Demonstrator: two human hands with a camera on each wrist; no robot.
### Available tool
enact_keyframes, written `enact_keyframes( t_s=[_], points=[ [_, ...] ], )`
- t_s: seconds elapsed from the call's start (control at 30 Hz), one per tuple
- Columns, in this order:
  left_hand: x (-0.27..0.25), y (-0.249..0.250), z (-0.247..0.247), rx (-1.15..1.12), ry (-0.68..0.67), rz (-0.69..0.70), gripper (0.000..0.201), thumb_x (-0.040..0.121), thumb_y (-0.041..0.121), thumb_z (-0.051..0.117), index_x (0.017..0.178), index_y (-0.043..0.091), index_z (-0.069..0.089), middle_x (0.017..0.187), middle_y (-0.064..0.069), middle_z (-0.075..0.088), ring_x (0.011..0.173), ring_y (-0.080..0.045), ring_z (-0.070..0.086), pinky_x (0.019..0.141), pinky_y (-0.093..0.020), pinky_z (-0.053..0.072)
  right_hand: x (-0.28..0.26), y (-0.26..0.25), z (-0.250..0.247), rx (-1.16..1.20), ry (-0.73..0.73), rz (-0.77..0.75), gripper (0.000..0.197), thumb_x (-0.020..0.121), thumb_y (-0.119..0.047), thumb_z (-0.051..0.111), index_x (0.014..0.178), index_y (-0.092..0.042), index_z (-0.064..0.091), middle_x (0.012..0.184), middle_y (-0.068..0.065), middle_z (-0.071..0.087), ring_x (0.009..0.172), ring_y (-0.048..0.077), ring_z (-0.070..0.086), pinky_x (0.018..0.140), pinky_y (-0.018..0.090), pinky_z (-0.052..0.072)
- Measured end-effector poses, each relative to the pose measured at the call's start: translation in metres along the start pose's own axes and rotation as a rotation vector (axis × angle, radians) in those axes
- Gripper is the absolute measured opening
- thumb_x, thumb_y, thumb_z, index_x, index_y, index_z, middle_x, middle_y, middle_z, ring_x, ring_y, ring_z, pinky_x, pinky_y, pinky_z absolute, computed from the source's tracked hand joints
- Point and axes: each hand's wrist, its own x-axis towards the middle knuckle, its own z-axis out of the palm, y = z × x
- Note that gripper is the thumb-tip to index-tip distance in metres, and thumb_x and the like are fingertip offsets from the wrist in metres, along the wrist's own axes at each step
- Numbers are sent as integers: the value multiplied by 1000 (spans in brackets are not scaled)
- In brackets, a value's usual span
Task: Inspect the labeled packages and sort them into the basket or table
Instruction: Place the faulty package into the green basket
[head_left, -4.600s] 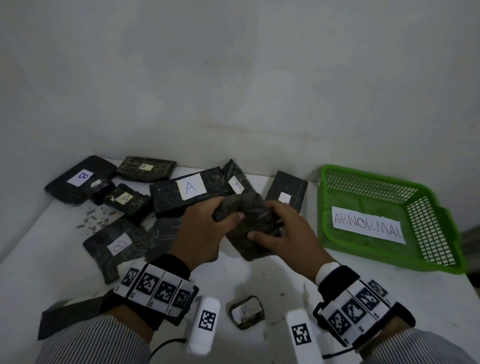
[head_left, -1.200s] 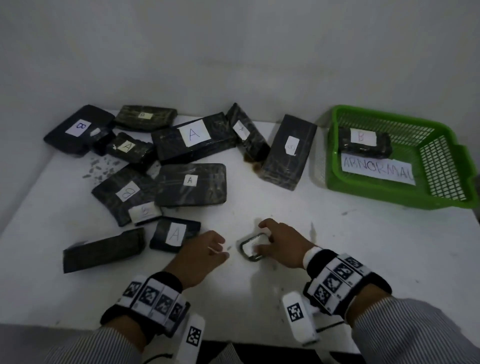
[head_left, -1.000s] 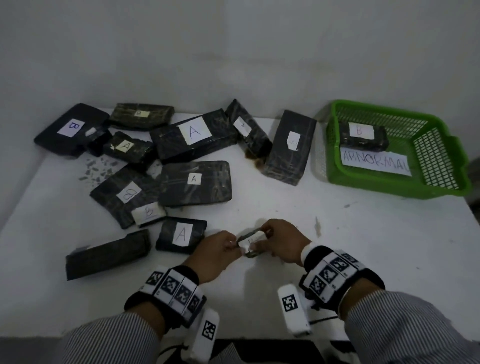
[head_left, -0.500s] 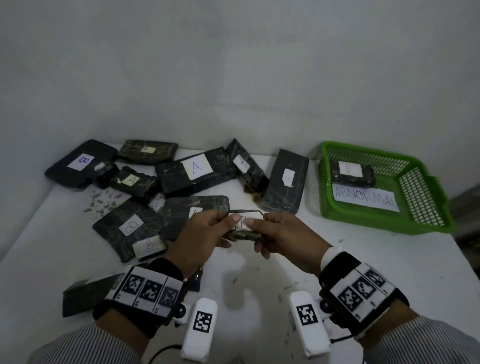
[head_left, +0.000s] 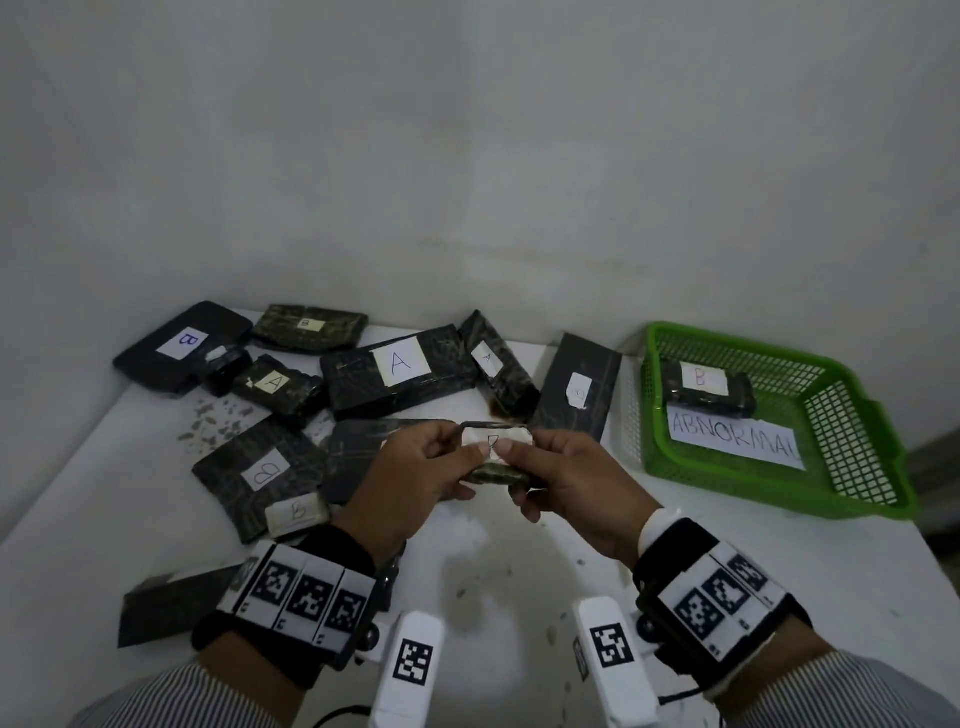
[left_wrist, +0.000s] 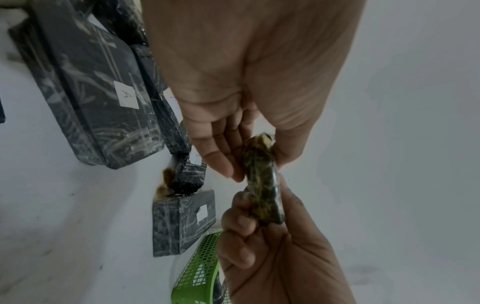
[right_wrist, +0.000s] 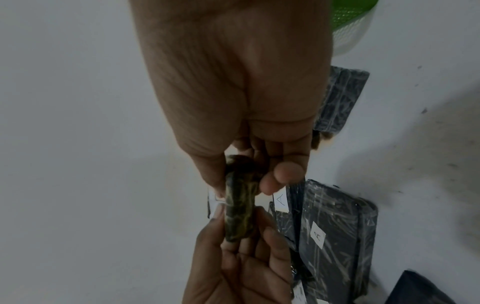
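Pinched between left hand (head_left: 415, 470) and right hand (head_left: 569, 480), small package (head_left: 496, 452) could slip onto table (head_left: 493, 561) below if either fingertip grip loosens.

Grey crumbs (head_left: 213, 423), bare grey wall (head_left: 467, 156)

Your feeds are dim and grey, wrist views soft and noisy; head view bows at edges, soft shadow under hands (head_left: 498, 483) on table (head_left: 727, 571).
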Motion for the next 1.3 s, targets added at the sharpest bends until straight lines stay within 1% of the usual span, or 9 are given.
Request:
enact_keyframes(
  t_s=[0.1, 0.23, 0.57, 0.67, 0.8, 0.93, 1.03, 1.13, 1.3],
  points=[
    [1, -2, -1, 15, -19, -1, 14, 93, 9, 69, 106, 4, 71, 101, -18, 76, 89, -23, 73, 76, -31, 61, -2, -1, 0, -51, 4, 13, 36, 97, -23, 72, 118, 5, 65, 91, 15, 66, 71, 22, 60, 56, 32, 49],
    [0, -5, 4, 58, -25, 45, 18, 91, 9, 72, 105, -1, 71, 98, -25, 75, 85, -25, 71, 69, -27, 59, -3, -2, -1, -150, 37, -72, 12, 96, -23, 72, 100, -12, 72, 88, 8, 67, 73, 18, 60, 62, 33, 52],
    [-2, -4, 3, 198, -149, 214, 46, 82, 27, 83, 123, 27, 62, 108, 9, 72, 101, -12, 70, 87, -30, 59, -5, -6, -7, -11, 64, -18, 30, 99, -26, 68, 88, 2, 68, 66, 13, 62, 56, 24, 56, 52, 32, 45],
    [0, 3, 1, 234, -119, 252, 38, 79, 28, 84, 113, 24, 68, 99, 7, 75, 92, -15, 72, 80, -35, 62, -6, -4, -8, -68, 60, 24, 38, 102, -37, 62, 93, -1, 72, 77, 16, 67, 66, 28, 62, 54, 34, 50],
    [5, 11, 3, 189, -21, 220, 25, 85, 21, 76, 108, 13, 71, 93, -12, 74, 90, -41, 68, 78, -57, 56, -5, -4, -11, -12, 76, 33, 53, 100, -50, 60, 114, -1, 74, 92, 14, 68, 80, 23, 63, 62, 35, 53],
    [10, 10, 3, 169, -11, 182, 22, 88, 23, 73, 104, 9, 73, 93, -14, 76, 91, -48, 67, 82, -67, 52, -5, -5, -12, -136, 31, -31, 33, 99, -36, 67, 111, -7, 77, 102, 17, 69, 83, 18, 62, 68, 34, 54],
    [9, 14, 6, 141, -22, 149, 30, 84, 31, 72, 103, 8, 74, 92, -11, 78, 90, -45, 69, 80, -64, 54, -3, -6, -12, -144, 69, -54, 24, 101, -24, 65, 103, -3, 78, 89, 15, 67, 74, 19, 59, 65, 35, 51],
    [8, 13, 6, 112, -33, 98, 17, 93, 16, 70, 107, 7, 73, 95, -10, 78, 96, -39, 72, 83, -51, 58, -3, -9, -12, -143, 93, -57, 23, 102, -17, 63, 88, -4, 76, 74, 12, 61, 63, 20, 55, 63, 34, 48],
    [14, 10, 1, 99, -30, 75, 12, 93, 9, 70, 105, 10, 73, 97, -18, 76, 91, -42, 69, 92, -60, 49, -1, -7, -13, -87, 23, -13, 22, 99, -15, 66, 107, 3, 76, 92, 12, 67, 78, 20, 59, 60, 33, 51]
  ],
)
